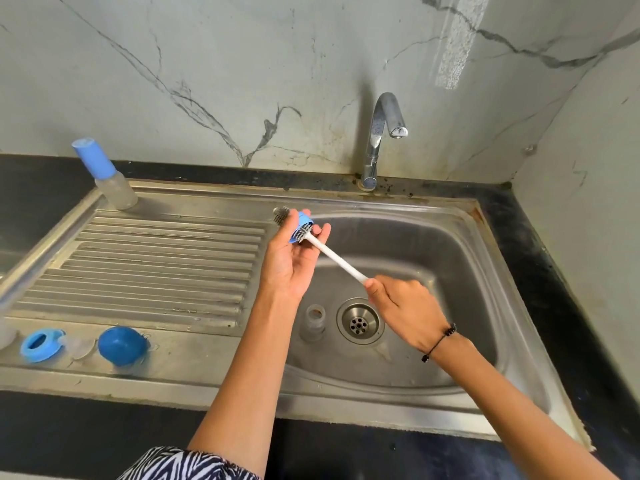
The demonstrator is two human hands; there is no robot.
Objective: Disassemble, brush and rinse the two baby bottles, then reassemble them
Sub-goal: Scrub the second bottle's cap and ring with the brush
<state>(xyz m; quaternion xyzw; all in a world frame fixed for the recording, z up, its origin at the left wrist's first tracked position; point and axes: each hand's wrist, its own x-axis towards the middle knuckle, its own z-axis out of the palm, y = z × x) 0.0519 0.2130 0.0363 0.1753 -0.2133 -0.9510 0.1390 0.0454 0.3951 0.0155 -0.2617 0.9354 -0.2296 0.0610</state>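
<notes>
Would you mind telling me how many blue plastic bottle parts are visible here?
4: a tall cap on the bottle at the drainboard's far left; a ring and a domed cap at its near edge; a ring in the left hand, brush through it. None seems hidden.

A pale grey marble-look wall (214, 64) with dark veins runs behind a stainless steel sink unit (242, 375), meeting a second wall of the same finish (588, 174) in a corner at the right. A curved chrome tap (379, 133) rises at the back edge. The ribbed steel draining board (156, 258) lies left of the basin. A black stone countertop (38, 188) surrounds the unit. A bright streak of light (457, 39) falls on the wall.
</notes>
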